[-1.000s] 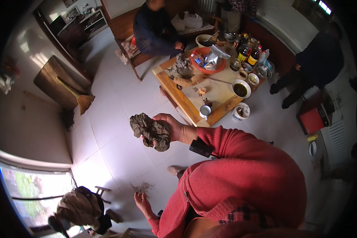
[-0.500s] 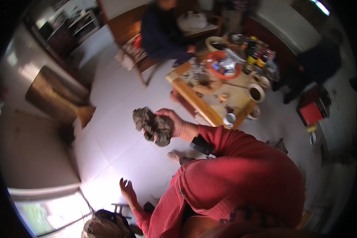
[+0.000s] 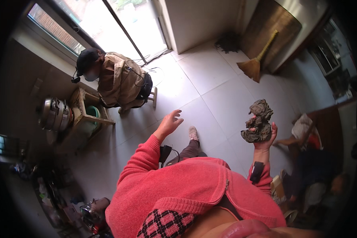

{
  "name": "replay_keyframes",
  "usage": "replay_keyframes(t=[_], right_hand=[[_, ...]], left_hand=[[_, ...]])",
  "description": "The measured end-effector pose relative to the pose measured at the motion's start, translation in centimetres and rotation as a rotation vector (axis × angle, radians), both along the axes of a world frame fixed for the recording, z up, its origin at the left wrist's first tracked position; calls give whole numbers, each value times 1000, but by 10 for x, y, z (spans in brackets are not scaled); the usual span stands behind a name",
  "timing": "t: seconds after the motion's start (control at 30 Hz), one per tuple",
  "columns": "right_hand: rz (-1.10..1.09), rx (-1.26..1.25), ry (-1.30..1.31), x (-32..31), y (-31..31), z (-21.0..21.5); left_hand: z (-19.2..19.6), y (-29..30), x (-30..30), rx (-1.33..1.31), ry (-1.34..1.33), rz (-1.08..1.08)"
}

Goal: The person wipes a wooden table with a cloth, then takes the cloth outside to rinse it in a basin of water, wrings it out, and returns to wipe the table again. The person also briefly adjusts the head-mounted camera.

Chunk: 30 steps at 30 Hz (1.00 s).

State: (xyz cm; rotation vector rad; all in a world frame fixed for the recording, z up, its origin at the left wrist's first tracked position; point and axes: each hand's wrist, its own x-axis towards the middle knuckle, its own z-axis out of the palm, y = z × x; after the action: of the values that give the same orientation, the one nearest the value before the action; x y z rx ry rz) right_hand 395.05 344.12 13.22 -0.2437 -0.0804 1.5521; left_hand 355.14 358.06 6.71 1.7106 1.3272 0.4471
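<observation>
A crumpled grey-brown rag [image 3: 261, 115] is bunched up in my right hand [image 3: 269, 143], which is raised out to the right with fingers and thumb around it. The rag's folds hide part of those fingers. On the left, my left hand [image 3: 169, 123] reaches forward over the floor, fingers apart and slightly bent, holding nothing. Both hands are in the air, well apart from each other.
A person in a tan jacket [image 3: 119, 77] sits by the bright glass door [image 3: 125, 23]. Near them stands a wooden stand [image 3: 82, 109] with metal pots [image 3: 57, 114] and a green basin [image 3: 92, 113]. A broom [image 3: 252, 67] leans against a board [image 3: 271, 27]. Another person [image 3: 315, 166] sits at right.
My view has swung left, toward the glass door, and the cluttered table has mostly left it. The rag stays in my right hand; my left hand is still open.
</observation>
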Motion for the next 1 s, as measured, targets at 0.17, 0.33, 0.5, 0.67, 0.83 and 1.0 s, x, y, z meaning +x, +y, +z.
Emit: replay_keyframes(t=[0.17,0.33,0.5,0.67,0.83,1.0], right_hand=[[104,-52,-34,-21,150,-8],[211,-8,-26,-45,295,8],[352,10,-67,-53,422,-1],[484,-14,-26,-56,564,-29],[665,-83,-16,-81,712,-27],[831,-57,-94,-114,852,-10]], left_hand=[[-20,109,-23,-55,19,152],[-5,215,-39,-3,-45,223],[-3,325,-52,84,29,298],[-5,443,-60,147,-37,439],[6,555,-61,126,3,564],[13,651,-79,168,-101,686]])
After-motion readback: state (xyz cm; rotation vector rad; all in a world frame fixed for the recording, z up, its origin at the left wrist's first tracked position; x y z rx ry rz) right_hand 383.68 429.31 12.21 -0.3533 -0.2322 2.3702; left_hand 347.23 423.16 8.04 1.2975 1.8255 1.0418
